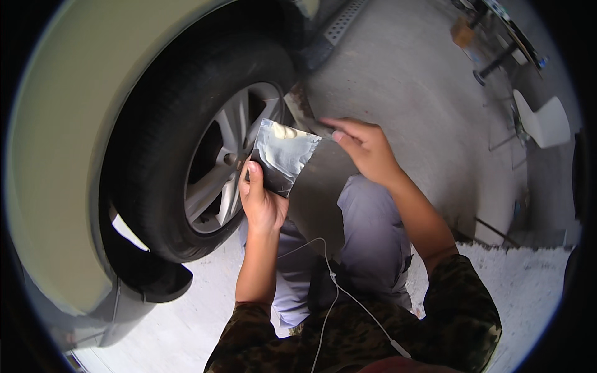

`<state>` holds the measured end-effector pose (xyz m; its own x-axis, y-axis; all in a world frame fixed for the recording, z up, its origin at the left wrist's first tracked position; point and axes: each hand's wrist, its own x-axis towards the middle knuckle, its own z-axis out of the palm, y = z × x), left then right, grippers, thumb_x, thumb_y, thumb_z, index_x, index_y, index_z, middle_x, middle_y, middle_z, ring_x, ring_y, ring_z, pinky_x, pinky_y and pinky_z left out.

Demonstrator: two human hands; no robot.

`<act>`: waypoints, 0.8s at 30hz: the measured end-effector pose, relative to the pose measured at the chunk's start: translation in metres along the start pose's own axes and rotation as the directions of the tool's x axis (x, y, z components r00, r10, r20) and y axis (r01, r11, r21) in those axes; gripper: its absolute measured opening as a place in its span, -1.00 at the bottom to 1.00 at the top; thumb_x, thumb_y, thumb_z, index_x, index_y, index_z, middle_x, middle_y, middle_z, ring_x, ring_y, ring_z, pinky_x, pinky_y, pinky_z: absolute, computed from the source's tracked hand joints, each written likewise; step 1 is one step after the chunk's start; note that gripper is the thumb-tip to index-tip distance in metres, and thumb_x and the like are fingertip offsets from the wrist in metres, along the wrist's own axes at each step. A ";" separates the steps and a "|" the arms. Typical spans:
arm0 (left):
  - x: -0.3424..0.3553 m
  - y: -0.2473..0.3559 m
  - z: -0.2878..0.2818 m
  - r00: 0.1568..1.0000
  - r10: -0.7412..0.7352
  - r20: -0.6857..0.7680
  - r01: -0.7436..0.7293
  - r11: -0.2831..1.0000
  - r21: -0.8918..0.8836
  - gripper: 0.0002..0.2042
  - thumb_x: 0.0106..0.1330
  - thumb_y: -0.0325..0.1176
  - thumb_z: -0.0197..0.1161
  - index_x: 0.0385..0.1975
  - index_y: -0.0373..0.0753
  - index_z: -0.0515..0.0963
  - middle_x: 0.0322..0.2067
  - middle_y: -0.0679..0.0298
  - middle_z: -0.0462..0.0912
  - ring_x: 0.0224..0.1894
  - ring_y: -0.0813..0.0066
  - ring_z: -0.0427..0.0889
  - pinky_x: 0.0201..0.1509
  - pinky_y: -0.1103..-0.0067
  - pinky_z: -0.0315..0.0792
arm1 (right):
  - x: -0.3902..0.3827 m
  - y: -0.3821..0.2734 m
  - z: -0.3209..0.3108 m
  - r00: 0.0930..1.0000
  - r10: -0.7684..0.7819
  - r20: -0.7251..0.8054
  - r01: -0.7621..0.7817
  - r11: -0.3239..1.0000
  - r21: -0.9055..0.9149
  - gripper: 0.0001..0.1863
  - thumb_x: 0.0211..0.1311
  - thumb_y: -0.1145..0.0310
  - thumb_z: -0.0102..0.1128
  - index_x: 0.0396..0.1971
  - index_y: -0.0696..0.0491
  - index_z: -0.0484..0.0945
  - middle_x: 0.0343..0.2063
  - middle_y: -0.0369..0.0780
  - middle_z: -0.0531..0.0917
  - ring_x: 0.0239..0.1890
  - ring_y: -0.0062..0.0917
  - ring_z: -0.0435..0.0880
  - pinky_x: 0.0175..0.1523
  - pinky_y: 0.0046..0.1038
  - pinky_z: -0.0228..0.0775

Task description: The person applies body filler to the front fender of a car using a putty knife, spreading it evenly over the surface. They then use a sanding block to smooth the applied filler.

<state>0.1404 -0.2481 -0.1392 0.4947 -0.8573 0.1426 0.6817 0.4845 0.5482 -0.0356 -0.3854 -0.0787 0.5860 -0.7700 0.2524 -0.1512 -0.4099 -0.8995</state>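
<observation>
In my left hand (264, 205) is a flat mixing board (278, 179), gripped at its lower left edge with the thumb on top. Pale, smeared paste covers much of its upper face, and a thicker cream-coloured dab (284, 132) of it lies near the far edge. My right hand (367, 146) is closed around a spreader (300, 102), whose wide blade sits just beyond the board's far right corner. Motion smears the spreader and the fingertips, so whether the blade touches the board is unclear.
Close on the left are a car's tyre (168, 124) and spoked silver wheel (227, 159), under a dull greenish-beige fender (68, 155). A white chair (547, 121) and a cardboard box (461, 32) stand far right. A white cable (336, 280) hangs before my knees.
</observation>
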 end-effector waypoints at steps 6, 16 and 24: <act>0.002 -0.029 0.009 0.980 -0.148 0.132 0.163 0.980 -0.116 -0.56 0.66 -0.15 0.09 0.30 -0.38 0.41 0.23 0.05 0.61 0.24 0.20 0.66 0.35 0.19 0.55 | -0.023 -0.032 -0.036 0.958 0.126 -0.258 0.137 0.590 0.796 -0.75 0.59 0.47 0.08 0.15 0.14 0.57 0.02 -0.23 0.72 0.03 -0.47 0.74 0.13 -0.27 0.63; 0.002 -0.042 0.034 0.968 -0.233 0.092 0.239 0.969 -0.061 -0.57 0.60 -0.15 0.22 0.16 -0.47 0.48 0.09 0.04 0.67 0.11 0.27 0.71 0.26 0.32 0.59 | -0.061 -0.048 -0.031 0.955 0.164 -0.249 -0.006 0.846 0.534 -0.85 0.54 0.44 0.20 -0.10 0.15 0.71 -0.26 -0.29 0.75 -0.16 -0.58 0.73 -0.05 -0.49 0.56; -0.013 0.001 0.010 0.993 -0.109 0.041 0.111 0.993 -0.050 -0.57 0.61 -0.17 0.20 0.19 -0.47 0.48 0.08 0.02 0.68 0.11 0.24 0.72 0.25 0.29 0.61 | -0.066 -0.009 -0.024 0.988 0.110 -0.111 -0.120 0.989 -0.083 -0.72 0.55 0.41 0.19 0.12 0.20 0.68 -0.19 -0.26 0.77 -0.19 -0.65 0.71 0.02 -0.50 0.56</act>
<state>0.1291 -0.2378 -0.1325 0.3950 -0.9113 0.1162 0.7585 0.3948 0.5184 -0.0925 -0.3423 -0.0783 0.4739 -0.8599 0.1897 -0.2858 -0.3540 -0.8905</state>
